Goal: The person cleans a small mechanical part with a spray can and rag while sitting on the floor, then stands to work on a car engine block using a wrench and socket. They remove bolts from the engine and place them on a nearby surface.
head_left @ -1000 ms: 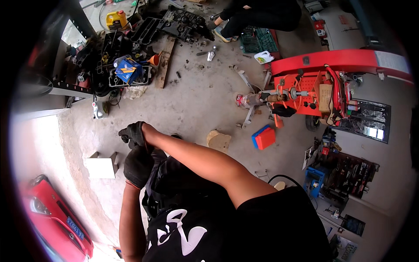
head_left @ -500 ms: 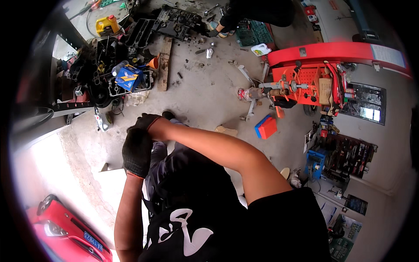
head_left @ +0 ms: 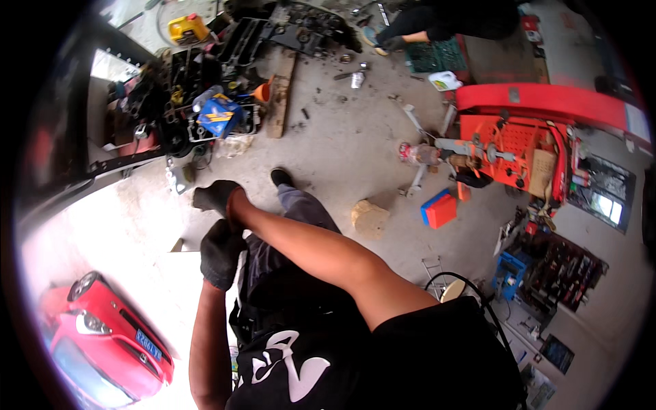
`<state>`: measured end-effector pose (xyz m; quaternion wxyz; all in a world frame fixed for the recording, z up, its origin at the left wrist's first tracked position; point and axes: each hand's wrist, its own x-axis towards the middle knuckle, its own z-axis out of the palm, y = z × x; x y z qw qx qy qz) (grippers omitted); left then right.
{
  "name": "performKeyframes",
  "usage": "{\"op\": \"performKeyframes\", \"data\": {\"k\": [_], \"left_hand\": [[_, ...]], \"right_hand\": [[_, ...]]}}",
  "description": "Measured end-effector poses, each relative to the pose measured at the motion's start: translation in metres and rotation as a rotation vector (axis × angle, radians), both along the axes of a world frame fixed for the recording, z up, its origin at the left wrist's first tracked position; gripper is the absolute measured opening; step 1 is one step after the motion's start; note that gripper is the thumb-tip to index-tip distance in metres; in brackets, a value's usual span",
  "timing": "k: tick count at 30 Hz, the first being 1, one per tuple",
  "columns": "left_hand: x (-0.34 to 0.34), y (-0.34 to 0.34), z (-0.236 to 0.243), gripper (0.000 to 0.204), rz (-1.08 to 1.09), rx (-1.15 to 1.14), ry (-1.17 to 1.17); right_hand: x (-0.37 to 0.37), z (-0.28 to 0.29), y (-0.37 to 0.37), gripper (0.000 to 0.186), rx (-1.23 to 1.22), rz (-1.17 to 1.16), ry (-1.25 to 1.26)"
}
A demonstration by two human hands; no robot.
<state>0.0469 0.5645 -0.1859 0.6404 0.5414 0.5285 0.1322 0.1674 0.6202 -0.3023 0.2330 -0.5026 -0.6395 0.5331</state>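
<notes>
Both of my hands wear black knit gloves. My left hand (head_left: pixel 222 256) is closed, its curled fingers against the cuff of the right glove (head_left: pixel 234 205) at the wrist; the fingertips themselves are hidden. Just beyond it, my right hand (head_left: pixel 215 196) reaches leftward with the fingers stretched out and nothing visible in them. The right forearm crosses in front of my body from the right. Below the hands are my dark trousers and one black shoe (head_left: pixel 281 178) on the concrete floor.
Engine parts (head_left: pixel 239 44) lie at the far left beside a wooden plank (head_left: pixel 281 96), an orange funnel (head_left: pixel 262 92) and a blue box (head_left: pixel 220 116). A co-worker (head_left: pixel 444 20) bends over at the far side. A red shop crane (head_left: pixel 526 99), a wooden stump (head_left: pixel 370 219) and a red car (head_left: pixel 113 335) stand around me.
My hands, overlapping before, have drawn slightly apart, the left now nearer my body and at the right wrist. My view has shifted, bringing the stump further into sight. The co-worker's arm has moved.
</notes>
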Motion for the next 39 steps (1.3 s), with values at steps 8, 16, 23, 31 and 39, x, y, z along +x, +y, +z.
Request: {"op": "performKeyframes", "data": {"k": [8,16,23,31,39], "left_hand": [[-0.019,-0.002,-0.038,0.02,-0.067,0.287,0.151],[-0.089,-0.02,-0.077,0.024,0.128,0.079,0.023],[-0.151,-0.032,-0.176,0.013,0.356,-0.269,0.046],[-0.214,0.035,-0.451,0.037,0.535,-0.235,0.3],[-0.254,0.243,-0.75,0.047,0.314,0.044,0.555]], "right_hand": [[-0.024,-0.011,-0.02,0.035,-1.118,-0.451,1.084],[-0.115,-0.092,-0.017,0.083,-1.87,-0.595,1.783],[-0.198,-0.182,-0.022,0.056,-1.523,-0.196,0.919],[-0.198,-0.432,0.06,0.042,-1.261,-0.699,0.517],[-0.165,-0.614,0.175,0.036,-1.171,-0.81,0.555]]}}
